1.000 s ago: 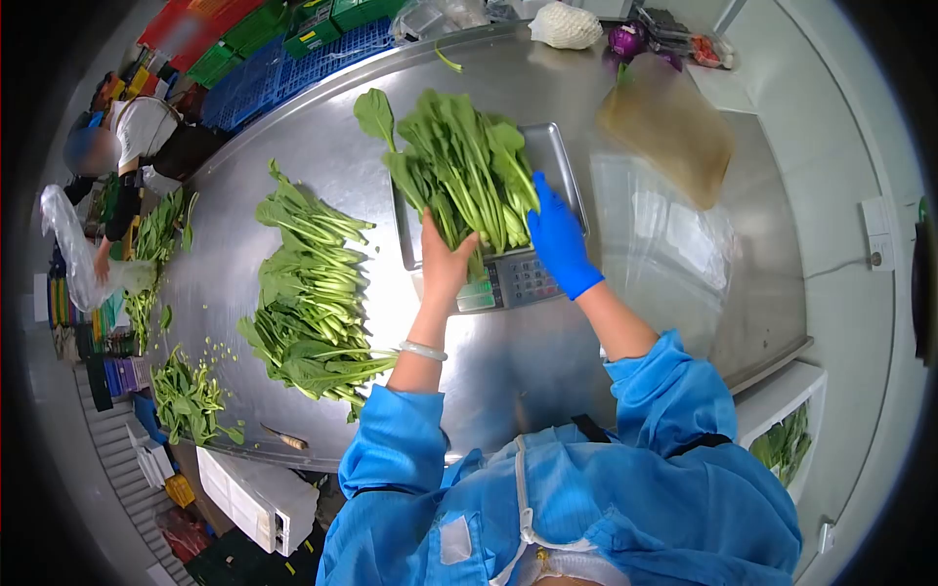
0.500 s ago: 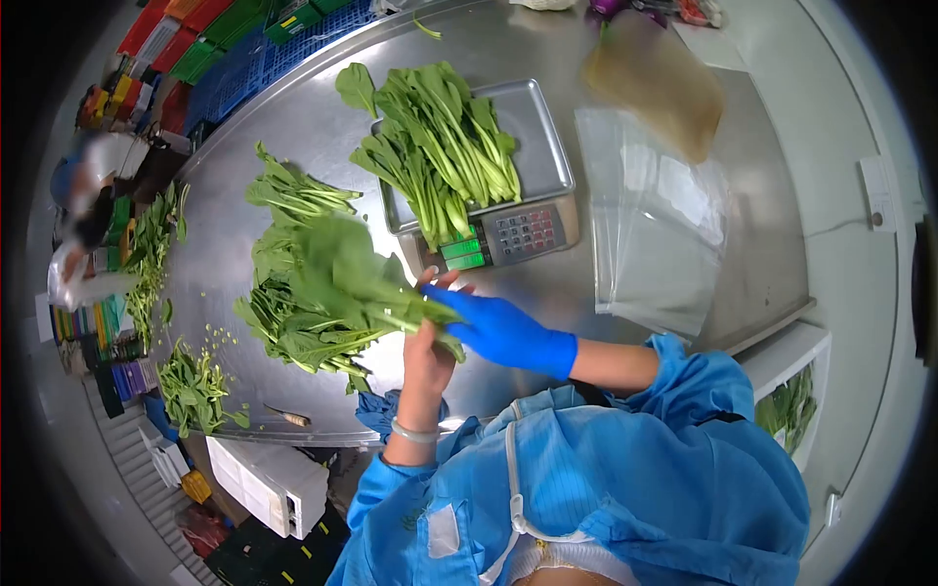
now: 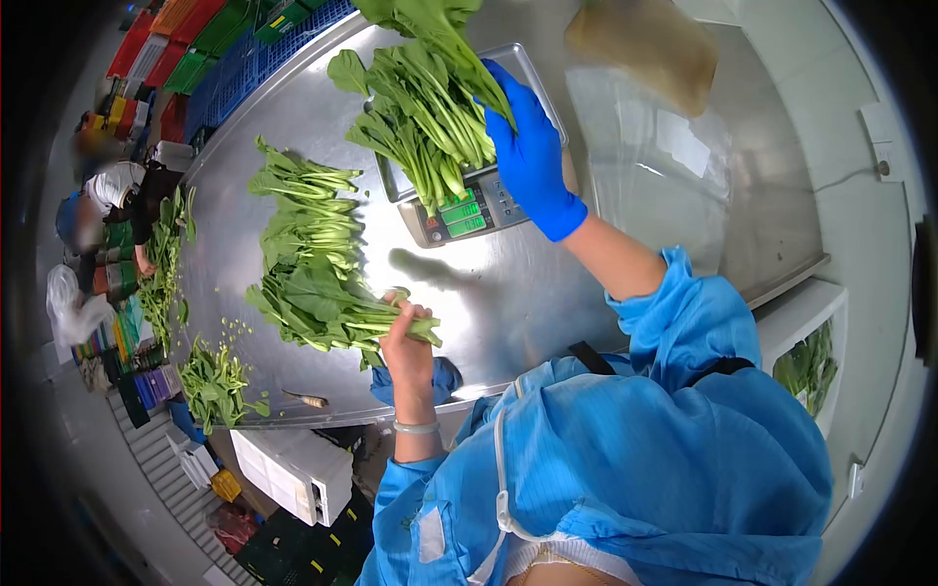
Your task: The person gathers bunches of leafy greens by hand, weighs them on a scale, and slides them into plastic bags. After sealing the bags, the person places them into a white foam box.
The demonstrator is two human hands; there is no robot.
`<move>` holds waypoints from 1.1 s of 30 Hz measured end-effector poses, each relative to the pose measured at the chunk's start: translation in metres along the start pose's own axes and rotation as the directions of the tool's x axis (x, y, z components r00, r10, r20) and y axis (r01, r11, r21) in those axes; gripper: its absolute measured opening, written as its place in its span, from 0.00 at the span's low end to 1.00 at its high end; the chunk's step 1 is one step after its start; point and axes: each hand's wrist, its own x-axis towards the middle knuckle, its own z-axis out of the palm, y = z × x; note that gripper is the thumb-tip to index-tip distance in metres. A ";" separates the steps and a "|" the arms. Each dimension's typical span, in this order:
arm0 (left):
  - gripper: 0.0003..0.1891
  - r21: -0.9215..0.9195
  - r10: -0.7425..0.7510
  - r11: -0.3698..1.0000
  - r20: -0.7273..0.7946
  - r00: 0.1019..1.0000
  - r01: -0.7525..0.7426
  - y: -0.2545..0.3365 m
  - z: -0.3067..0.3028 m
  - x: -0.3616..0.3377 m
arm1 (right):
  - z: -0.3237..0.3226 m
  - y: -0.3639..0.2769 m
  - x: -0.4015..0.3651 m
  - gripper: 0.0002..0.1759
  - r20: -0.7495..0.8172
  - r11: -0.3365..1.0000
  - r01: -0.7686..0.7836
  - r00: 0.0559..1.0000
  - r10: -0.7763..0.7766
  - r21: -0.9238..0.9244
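My bare left hand [image 3: 406, 342] is closed around the stalks of a bunch of leafy greens [image 3: 318, 303], low over the steel table. In a blue glove, my right hand [image 3: 528, 146] grips more leafy greens [image 3: 445, 44] above the heap on the scale. Their leaves reach past the top edge of the view. Beneath them, a pile of greens [image 3: 415, 127] lies on the metal tray [image 3: 523, 63] of a digital scale [image 3: 469, 217] with a lit green display. Further greens [image 3: 303, 220] lie in a row beyond my left hand.
Clear plastic bags [image 3: 655, 156] and a blurred brown item [image 3: 645, 49] lie at the right. Loose greens [image 3: 210, 386], a small knife [image 3: 306, 399] and a blue cloth [image 3: 415, 381] are near the table's edge. Another person [image 3: 117, 190] stands at the far left.
My right hand has moved up and away from my left, carrying greens over the scale. My left hand has come slightly down and left with the stalks of another bunch.
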 end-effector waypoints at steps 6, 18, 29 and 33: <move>0.22 0.093 0.061 0.994 -0.017 0.998 -0.059 0.001 0.023 0.008 | 0.036 -0.001 -0.053 0.28 0.382 0.996 0.016 0.924 0.020 -0.090; 0.15 0.345 0.082 0.939 -0.207 0.975 -0.006 -0.018 0.055 0.051 | -0.002 0.092 0.001 0.34 0.400 0.818 0.215 0.916 0.020 -0.534; 0.11 0.501 0.137 0.856 -0.460 0.877 0.129 -0.034 -0.025 0.006 | -0.291 0.327 0.066 0.19 0.237 -0.095 0.285 0.907 0.348 -0.954; 0.10 0.496 0.140 0.847 -0.555 0.820 0.191 -0.056 -0.038 -0.014 | -0.323 0.360 0.094 0.10 0.386 0.025 0.403 0.853 0.351 -0.915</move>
